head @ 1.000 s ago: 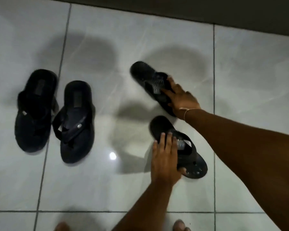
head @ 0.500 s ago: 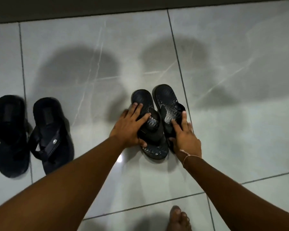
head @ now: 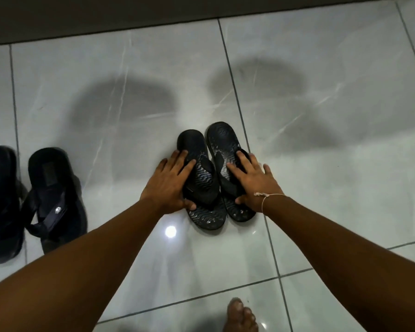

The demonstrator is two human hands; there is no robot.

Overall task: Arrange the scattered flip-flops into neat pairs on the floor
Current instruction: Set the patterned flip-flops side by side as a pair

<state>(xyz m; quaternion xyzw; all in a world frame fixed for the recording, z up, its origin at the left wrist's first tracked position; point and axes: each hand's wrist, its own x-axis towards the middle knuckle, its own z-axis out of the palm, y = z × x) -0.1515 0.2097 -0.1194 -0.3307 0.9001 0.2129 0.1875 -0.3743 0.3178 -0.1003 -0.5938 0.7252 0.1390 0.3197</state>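
Observation:
Two black patterned flip-flops lie side by side, touching, on the white tiled floor. My left hand point(head: 169, 185) rests flat on the left flip-flop point(head: 203, 178), fingers on its sole and thumb at its near edge. My right hand point(head: 253, 182) presses on the right flip-flop point(head: 222, 142), fingers spread over the strap. A thin string bracelet circles my right wrist. At the far left a second black pair stands together: one flip-flop point(head: 55, 197) with a small metal emblem on the strap, and another flip-flop point(head: 0, 202) cut by the frame edge.
A dark wall base point(head: 153, 13) runs along the top. My bare foot point(head: 240, 317) shows at the bottom. A lamp's reflection point(head: 170, 231) glares on the glossy tile between my arms. Open floor lies to the right.
The two patterned flip-flops, apart and angled a second ago, now lie together as a pair. Both hands have shifted from gripping them to resting flat on top. The camera view has swung right.

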